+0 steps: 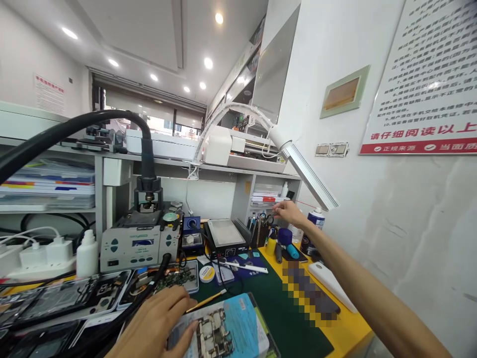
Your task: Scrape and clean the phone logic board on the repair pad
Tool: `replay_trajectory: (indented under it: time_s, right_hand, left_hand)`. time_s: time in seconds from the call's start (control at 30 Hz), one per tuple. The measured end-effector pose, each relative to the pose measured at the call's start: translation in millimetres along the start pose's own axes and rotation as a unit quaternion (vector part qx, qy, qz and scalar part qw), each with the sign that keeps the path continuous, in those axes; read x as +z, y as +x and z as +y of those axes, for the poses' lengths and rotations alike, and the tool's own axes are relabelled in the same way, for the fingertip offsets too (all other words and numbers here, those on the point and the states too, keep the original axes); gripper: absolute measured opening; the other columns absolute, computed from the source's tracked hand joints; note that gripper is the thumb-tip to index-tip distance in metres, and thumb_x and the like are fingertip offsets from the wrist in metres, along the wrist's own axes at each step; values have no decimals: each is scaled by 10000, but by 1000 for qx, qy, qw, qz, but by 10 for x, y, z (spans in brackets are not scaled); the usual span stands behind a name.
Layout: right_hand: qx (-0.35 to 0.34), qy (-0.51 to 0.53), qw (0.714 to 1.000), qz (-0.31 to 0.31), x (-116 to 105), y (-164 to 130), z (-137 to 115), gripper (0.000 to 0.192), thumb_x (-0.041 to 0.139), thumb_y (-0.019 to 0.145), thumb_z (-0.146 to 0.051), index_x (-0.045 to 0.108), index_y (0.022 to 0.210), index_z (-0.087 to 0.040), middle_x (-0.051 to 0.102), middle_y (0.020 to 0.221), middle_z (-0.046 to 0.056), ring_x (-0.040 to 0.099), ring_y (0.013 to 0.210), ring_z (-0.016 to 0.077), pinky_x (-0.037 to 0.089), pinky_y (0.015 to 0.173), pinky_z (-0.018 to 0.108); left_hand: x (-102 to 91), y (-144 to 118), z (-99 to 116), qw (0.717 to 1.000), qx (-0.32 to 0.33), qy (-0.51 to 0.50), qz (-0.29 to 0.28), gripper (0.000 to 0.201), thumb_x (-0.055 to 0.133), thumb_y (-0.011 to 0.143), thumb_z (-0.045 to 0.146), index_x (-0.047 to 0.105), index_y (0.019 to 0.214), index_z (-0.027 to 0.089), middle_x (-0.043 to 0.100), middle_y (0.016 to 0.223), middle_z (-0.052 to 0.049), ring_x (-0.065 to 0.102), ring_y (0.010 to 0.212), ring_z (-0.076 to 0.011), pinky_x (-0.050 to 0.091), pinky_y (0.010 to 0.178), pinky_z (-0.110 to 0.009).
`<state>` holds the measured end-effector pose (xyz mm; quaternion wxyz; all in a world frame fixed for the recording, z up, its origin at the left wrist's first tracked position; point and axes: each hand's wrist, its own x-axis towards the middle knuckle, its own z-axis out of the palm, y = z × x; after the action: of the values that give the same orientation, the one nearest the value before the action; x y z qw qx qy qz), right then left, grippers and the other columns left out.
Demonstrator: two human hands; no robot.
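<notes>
My left hand (160,318) lies low in front, its fingers loosely stretched and the thumb over a clear plastic case (266,343). Inside that case are phone circuit boards (214,333) beside a blue scribbled sheet (240,318). Right by its fingertips is a thin yellow-handled tool (206,301). My right hand (288,213) reaches to the back, thumb and fingers pinched together just above a dark tool holder (259,233). Ring handles, looking like scissors (270,219), stick up there. What the pinch holds, if anything, is too small to make out.
A soldering station (137,248), a hot plate (227,236) and a white bottle (87,256) line the back. Opened phones (55,298) lie left. A black hose (74,122) and lamp (313,174) arch overhead. A pixelated dark object (311,291) is right of the green mat (290,318).
</notes>
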<state>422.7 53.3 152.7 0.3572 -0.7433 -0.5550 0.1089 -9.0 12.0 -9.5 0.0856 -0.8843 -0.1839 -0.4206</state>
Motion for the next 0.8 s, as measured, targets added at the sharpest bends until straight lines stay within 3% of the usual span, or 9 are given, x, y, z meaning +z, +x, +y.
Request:
replay_trajectory:
  time_s: [0.23,0.5,0.8]
  right_hand:
    - [-20,-29,999,-36,36,136,81,317,707,1046,-350,680,1321,-194,705,1342,96,733,1101,266,638,920,468]
    - [-52,-84,992,-79,-101,186,33,316,714,1041,-342,684,1318,-192,705,1348,99,733,1100,264,639,915,461]
    - [-80,-190,973,-105,-102,177,-99,310,732,1024,-341,708,1294,-191,707,1361,85,734,1086,271,644,881,433]
  left_hand:
    - [-87,65,47,1000,9,14,26,137,641,915,293,720,1026,292,775,917,0,787,803,-186,646,718,-247]
    - [30,-27,-22,1000,2,0,18,127,612,959,329,693,1043,280,753,919,-5,769,789,-180,629,691,-247]
    - [91,-103,-69,1000,-16,-20,-19,153,593,986,314,684,1099,266,722,988,-18,749,869,-193,614,766,-297]
